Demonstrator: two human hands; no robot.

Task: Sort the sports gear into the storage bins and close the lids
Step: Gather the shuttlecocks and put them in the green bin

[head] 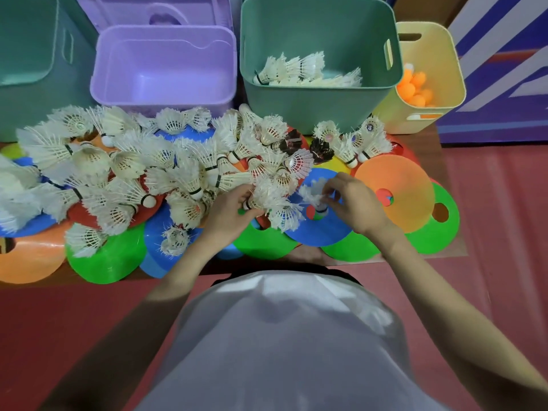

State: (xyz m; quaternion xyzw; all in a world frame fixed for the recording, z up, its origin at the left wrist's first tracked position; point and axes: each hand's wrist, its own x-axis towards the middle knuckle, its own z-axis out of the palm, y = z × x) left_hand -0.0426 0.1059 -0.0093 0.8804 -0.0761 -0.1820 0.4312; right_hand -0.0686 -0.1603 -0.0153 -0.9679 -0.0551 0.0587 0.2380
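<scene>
A heap of white feather shuttlecocks (133, 161) lies over flat coloured disc cones on a low table. My left hand (229, 212) grips a bunch of shuttlecocks (268, 197) at the heap's near right. My right hand (354, 203) pinches a single shuttlecock (311, 195) above a blue disc cone (318, 232). Behind them stands a green bin (320, 108) holding several shuttlecocks (299, 71). The purple bin (166, 93) to its left holds nothing.
A yellow bin (444, 96) at the back right holds orange balls (415, 87). A teal bin (32, 78) stands at the back left, and a purple lid (154, 10) leans behind the purple bin. An orange disc cone (397, 188) and green ones (106, 256) line the table's front edge.
</scene>
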